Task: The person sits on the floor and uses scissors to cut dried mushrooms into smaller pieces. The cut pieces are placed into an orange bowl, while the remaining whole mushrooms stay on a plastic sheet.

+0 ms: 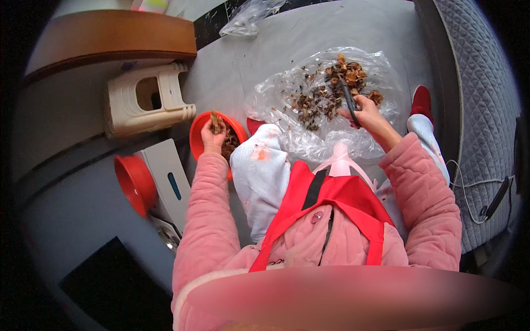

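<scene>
At the left, my left hand (213, 134) holds a brownish dried piece (215, 123) over a red plastic basin (197, 136). More brown dried pieces (230, 143) lie in the basin, partly hidden by my hand and sleeve. My right hand (364, 112) grips black-handled scissors (350, 101), pointing away from me over a clear plastic sheet or bag (271, 97) on the floor. On the plastic are a heap of orange-brown dried plant pieces (354, 75), which look like mushrooms or flowers, and darker small scraps (308, 109). Whether the scissor blades are apart cannot be told.
A cream plastic stool (165, 118) lies on its side left of the basin. Nearer me are a white box (165, 182) and another red basin (136, 182). A quilted grey cover (476, 82) and a white cable (466, 202) are at the right. Another clear bag (248, 20) lies at the back.
</scene>
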The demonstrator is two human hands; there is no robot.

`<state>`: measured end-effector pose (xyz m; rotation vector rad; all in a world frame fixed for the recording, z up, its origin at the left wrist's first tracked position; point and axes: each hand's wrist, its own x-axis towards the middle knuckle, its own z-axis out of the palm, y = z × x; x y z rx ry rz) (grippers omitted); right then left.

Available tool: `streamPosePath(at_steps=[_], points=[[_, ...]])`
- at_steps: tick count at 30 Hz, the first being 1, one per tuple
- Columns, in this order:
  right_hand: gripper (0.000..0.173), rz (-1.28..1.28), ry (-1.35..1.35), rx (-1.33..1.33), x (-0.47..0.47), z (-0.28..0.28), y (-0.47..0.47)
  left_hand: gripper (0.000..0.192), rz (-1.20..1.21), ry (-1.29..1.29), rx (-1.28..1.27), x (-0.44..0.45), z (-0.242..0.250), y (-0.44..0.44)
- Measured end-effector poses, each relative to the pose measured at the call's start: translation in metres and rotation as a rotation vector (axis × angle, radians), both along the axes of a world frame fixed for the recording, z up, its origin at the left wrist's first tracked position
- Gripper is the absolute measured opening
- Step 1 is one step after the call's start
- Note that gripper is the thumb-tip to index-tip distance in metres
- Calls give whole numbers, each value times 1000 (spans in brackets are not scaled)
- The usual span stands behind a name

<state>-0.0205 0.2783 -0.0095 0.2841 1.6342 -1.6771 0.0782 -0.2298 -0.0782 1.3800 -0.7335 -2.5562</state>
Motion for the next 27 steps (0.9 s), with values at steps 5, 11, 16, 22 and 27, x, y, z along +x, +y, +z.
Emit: streamPosePath(at_steps=[5, 11, 16, 22, 27], points=[[36, 3, -34, 33, -2, -7, -2, 31, 391, -173, 19, 120, -96, -41], [37, -59, -38, 58, -12, -10, 0, 45, 577, -153, -57, 157, -103, -68], [39, -116, -18, 23, -20, 1, 6, 39, 211, -355, -280, 75, -42, -56], [35, -216, 57, -38, -24, 21, 30, 27, -945, -184, -758, -103, 10, 68], [37, -309, 72, -54, -26, 50, 51, 20, -1897, 77, -999, -155, -48, 246]])
